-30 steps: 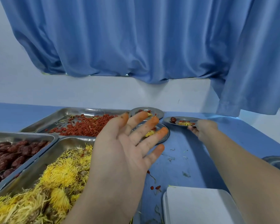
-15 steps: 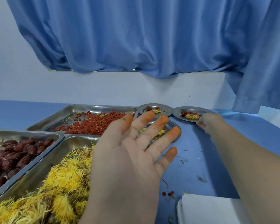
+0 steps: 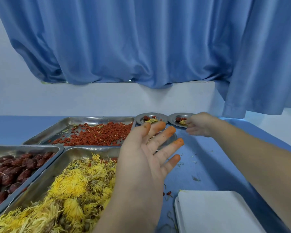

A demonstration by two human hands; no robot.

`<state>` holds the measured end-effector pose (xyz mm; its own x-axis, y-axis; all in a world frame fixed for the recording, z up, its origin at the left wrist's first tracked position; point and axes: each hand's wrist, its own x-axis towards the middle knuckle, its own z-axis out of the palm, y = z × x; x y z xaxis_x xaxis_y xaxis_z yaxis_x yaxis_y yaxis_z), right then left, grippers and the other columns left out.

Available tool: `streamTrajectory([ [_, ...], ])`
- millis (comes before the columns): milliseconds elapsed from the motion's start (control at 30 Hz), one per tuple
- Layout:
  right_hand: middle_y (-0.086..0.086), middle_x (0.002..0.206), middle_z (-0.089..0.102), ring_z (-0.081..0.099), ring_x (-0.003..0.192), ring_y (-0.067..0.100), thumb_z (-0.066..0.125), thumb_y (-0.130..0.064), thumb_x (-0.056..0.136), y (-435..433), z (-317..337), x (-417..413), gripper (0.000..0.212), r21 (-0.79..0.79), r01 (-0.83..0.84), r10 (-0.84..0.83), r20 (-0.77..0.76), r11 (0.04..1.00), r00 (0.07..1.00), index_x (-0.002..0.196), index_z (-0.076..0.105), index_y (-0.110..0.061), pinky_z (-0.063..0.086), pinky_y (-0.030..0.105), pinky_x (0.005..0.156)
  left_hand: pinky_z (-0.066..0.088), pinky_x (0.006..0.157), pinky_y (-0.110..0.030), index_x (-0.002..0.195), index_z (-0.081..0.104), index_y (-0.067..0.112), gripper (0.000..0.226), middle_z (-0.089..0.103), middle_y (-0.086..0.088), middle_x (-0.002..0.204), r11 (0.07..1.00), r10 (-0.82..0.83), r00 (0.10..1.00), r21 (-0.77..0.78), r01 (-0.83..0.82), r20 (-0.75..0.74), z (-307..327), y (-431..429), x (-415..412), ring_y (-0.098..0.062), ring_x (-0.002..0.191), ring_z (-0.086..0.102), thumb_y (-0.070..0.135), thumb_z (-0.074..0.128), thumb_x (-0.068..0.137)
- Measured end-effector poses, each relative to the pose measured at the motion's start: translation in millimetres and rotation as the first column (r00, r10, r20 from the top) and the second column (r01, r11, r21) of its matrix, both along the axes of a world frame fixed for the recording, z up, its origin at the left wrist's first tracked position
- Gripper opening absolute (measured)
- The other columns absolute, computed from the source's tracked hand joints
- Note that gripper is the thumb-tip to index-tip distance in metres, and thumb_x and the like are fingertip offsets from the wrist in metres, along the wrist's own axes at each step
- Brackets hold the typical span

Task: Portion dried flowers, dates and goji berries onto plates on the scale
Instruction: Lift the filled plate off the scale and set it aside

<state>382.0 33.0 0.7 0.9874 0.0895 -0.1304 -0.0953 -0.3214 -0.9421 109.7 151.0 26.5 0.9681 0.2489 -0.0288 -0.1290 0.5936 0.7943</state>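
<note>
curtain: plain blue | wall: white | tabletop: blue, flecked with yellow and red crumbs | trays: silver | plates: silver | goji: orange-red | dates: dark red-brown | flowers: yellow, partly brownish | left fingers: orange-stained tips | scale: white
</note>
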Motion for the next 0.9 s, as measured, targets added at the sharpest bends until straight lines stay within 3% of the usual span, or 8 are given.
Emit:
streamTrajectory([
  [133, 0.014, 0.108, 0.064, 0.065, 0.088, 0.022, 0.062, -0.018, 0.088, -10.5, 33.1, -46.9, 0.026, -0.162, -0.122, 0.134, 0.067, 0.979, 0.989, 0.11, 0.058, -0.003, 0.056, 0.034, 0.079, 0.049, 0.07, -0.034, 0.094, 0.069, 0.02, 0.028, 0.076, -0.002, 0.1, 0.989, 0.003, 1.0, 0.149, -0.007, 0.031, 3.2, -14.2, -3.7, -0.022, 0.091, 0.073, 0.034, 0.045, 0.093],
  [300, 0.01, 0.102, 0.068, 0.067, 0.096, 0.021, 0.062, -0.016, 0.088, -52.1, 61.6, -127.0, 0.014, -0.235, -0.154, 0.212, 0.245, 0.96, 0.946, 0.101, 0.065, -0.012, 0.057, 0.035, 0.083, 0.049, 0.08, -0.035, 0.099, 0.066, 0.02, 0.029, 0.072, -0.005, 0.113, 0.968, -0.101, 0.995, 0.231, 0.094, 0.02, 5.7, -27.3, -9.4, -0.025, 0.098, 0.07, 0.036, 0.042, 0.097],
  [433, -0.017, 0.1, 0.065, 0.063, 0.095, 0.004, 0.064, -0.027, 0.084, -109.6, 53.0, -188.8, 0.012, -0.475, 0.016, 0.227, 0.449, 0.88, 0.864, 0.096, 0.063, -0.032, 0.05, 0.027, 0.085, 0.052, 0.078, -0.038, 0.104, 0.068, 0.019, 0.034, 0.074, -0.005, 0.109, 0.957, -0.135, 0.991, 0.261, 0.124, 0.024, -0.4, -29.4, -13.7, -0.026, 0.095, 0.072, 0.04, 0.043, 0.098],
  [500, -0.026, 0.099, 0.062, 0.058, 0.094, -0.008, 0.062, -0.027, 0.084, -139.6, 38.9, -217.8, 0.015, -0.502, 0.087, 0.224, 0.525, 0.86, 0.821, 0.093, 0.06, -0.039, 0.045, 0.022, 0.086, 0.051, 0.078, -0.039, 0.105, 0.068, 0.018, 0.032, 0.075, -0.005, 0.107, 0.945, -0.168, 0.986, 0.286, 0.16, 0.002, -3.6, -30.8, -14.8, -0.027, 0.094, 0.073, 0.038, 0.045, 0.097],
  [567, -0.033, 0.094, 0.06, 0.057, 0.093, -0.011, 0.064, -0.025, 0.084, -165.7, 20.5, -244.0, 0.02, -0.532, 0.146, 0.226, 0.57, 0.834, 0.79, 0.09, 0.057, -0.043, 0.043, 0.022, 0.086, 0.051, 0.078, -0.04, 0.107, 0.068, 0.018, 0.03, 0.075, -0.005, 0.107, 0.921, -0.2, 0.979, 0.336, 0.196, -0.023, -6.8, -33.1, -15.2, -0.027, 0.094, 0.073, 0.036, 0.046, 0.097],
  [700, -0.019, 0.104, 0.062, 0.058, 0.105, 0.01, 0.065, -0.026, 0.084, -205.7, -17.4, -267.7, 0.023, -0.651, 0.296, 0.22, 0.59, 0.699, 0.777, 0.107, 0.065, -0.028, 0.043, 0.027, 0.088, 0.051, 0.073, -0.037, 0.109, 0.068, 0.016, 0.029, 0.075, -0.006, 0.105, 0.891, -0.218, 0.975, 0.4, 0.215, -0.037, -12.9, -36.5, -14.3, -0.028, 0.091, 0.073, 0.033, 0.049, 0.095],
  [800, -0.021, 0.101, 0.063, 0.057, 0.1, 0.004, 0.065, -0.031, 0.084, -221.3, -28.9, -274.9, 0.02, -0.679, 0.225, 0.245, 0.524, 0.699, 0.816, 0.103, 0.063, -0.036, 0.044, 0.023, 0.085, 0.051, 0.071, -0.037, 0.107, 0.069, 0.016, 0.028, 0.075, -0.007, 0.102, 0.894, -0.204, 0.979, 0.408, 0.186, 0.001, -16.6, -35.1, -12.9, -0.03, 0.088, 0.073, 0.032, 0.049, 0.096],
  [900, -0.024, 0.094, 0.063, 0.056, 0.093, -0.004, 0.067, -0.023, 0.083, -230.2, -30.1, -279.0, 0.023, -0.692, 0.126, 0.308, 0.467, 0.711, 0.829, 0.1, 0.064, -0.037, 0.044, 0.018, 0.082, 0.051, 0.07, -0.037, 0.105, 0.071, 0.017, 0.031, 0.074, -0.006, 0.099, 0.896, -0.2, 0.978, 0.413, 0.16, 0.057, -18.4, -30.8, -12.5, -0.027, 0.083, 0.072, 0.032, 0.045, 0.096],
])
